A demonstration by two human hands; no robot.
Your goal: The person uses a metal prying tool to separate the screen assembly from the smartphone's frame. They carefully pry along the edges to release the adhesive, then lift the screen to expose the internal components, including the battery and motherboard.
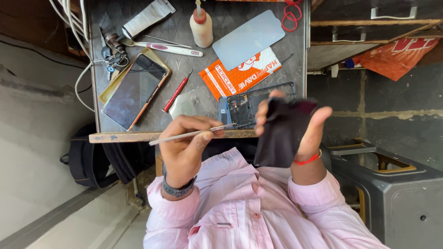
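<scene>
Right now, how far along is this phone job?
Done: the phone frame lies opened on the bench, insides bare. In hand: the left hand holds a metal tool at the frame, the right hand holds a dark panel. Left: panel not yet on the frame; the blue sheet lies unused.

On table (230, 14): phone (134, 92) left, screwdriver (175, 94) right of it, packet (240, 76) further right, bottle (201, 27) behind. Frame (240, 108) at near edge, between tweezers (184, 135) and panel (281, 133).
</scene>
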